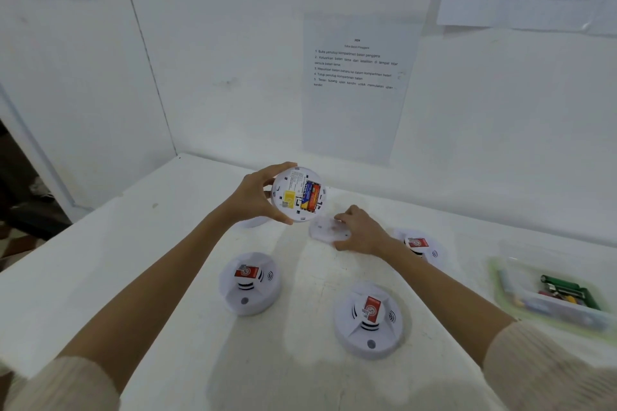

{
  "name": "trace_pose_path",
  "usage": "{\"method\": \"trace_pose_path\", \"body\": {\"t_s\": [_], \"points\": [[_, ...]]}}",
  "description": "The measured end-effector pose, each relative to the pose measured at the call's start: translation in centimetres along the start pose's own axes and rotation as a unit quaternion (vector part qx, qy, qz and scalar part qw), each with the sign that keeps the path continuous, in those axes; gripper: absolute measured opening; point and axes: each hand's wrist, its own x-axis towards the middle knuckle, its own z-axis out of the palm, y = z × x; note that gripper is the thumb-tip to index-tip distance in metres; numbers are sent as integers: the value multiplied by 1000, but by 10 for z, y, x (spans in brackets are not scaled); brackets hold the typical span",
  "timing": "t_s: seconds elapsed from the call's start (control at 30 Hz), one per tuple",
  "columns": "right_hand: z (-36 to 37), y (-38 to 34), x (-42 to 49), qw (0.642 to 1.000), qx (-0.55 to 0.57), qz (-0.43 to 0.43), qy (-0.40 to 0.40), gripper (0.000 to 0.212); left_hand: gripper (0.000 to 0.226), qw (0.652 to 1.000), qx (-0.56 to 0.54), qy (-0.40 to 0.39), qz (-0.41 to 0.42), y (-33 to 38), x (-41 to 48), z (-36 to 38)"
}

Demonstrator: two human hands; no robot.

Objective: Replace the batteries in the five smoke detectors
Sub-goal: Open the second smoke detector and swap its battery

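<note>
**Smoke detectors on the counter: one in hand, battery bay open**

- Open smoke detector [298,195]: raised above the far middle of the counter [133,260], its back turned toward me. The bay is uncovered, with batteries [310,198] seated inside beside a yellow label.
- My left hand [257,197]: grasps this detector by the rim, fingers over the top edge and thumb under the bottom edge.
- Cover plate [325,230]: white, lying flat on the counter just below the raised detector.
- My right hand [362,232]: lies on the cover plate, with fingertips curled over its far edge and thumb at its near edge, gripping it.
- Left detector [248,282]: face up, with a red label, in the middle of the counter.
- Near detector [367,320]: face up, closer to the front edge than the left one.
- Right detector [417,245]: face up, partly hidden behind my right wrist.
- White round object [250,222]: mostly hidden behind my left hand; I cannot tell what it is.
- Clear plastic container [567,310]: by the right edge of the counter, holding loose batteries [564,288].
- Instruction sheet [357,76]: stuck on the wall behind the counter.
</note>
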Motion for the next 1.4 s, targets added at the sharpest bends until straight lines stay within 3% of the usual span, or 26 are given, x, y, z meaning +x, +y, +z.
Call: {"method": "trace_pose_path", "body": {"t_s": [0.13, 0.3, 0.47, 0.6, 0.9, 1.17, 1.4], "points": [[-5, 3, -5, 999, 48, 1, 4, 57, 96, 1000, -3, -8, 0, 7, -3, 3], [-41, -2, -29, 963, 211, -44, 163, 43, 92, 999, -20, -25, 3, 21, 4, 15], [-78, -1, -67, 932, 275, -62, 228, 38, 94, 997, -52, -53, 21, 52, 19, 42], [-90, 13, -109, 921, 264, -46, 283, 39, 97, 991, -73, -88, 62, 85, 30, 74], [-84, 56, -236, 887, 237, 74, 389, 49, 99, 962, -113, -208, 135, 149, 29, 176], [-62, 67, -320, 880, 167, 180, 407, 43, 100, 930, -152, -298, 155, 176, 4, 244], [-45, 65, -346, 882, 131, 213, 400, 37, 97, 917, -127, -329, 186, 181, -4, 266]]}}
